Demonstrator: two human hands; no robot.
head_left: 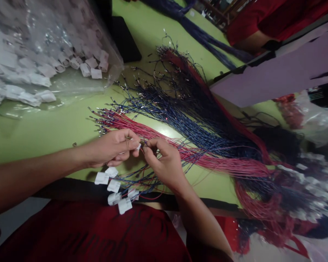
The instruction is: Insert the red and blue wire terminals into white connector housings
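My left hand [119, 148] is closed around a small white connector housing [138, 146], most of it hidden by the fingers. Close beside it, my right hand [164, 158] pinches the end of a wire [145, 142] with a dark tip, pointed toward the housing. Whether wire and housing touch, I cannot tell. Just below the hands lie several white connectors [114, 186] fitted with blue and red wires. Behind the hands stretch a bundle of red wires [153, 133] and a bundle of blue wires [177, 123], both with metal terminals at their left ends.
A clear plastic bag [71, 85] full of white housings fills the upper left. Past it lies a black flat object [125, 40]. A purple panel [278, 65] stands at the right, with a person's red sleeve [278, 18] behind it. Finished-looking wired connectors [311, 193] pile up at the right.
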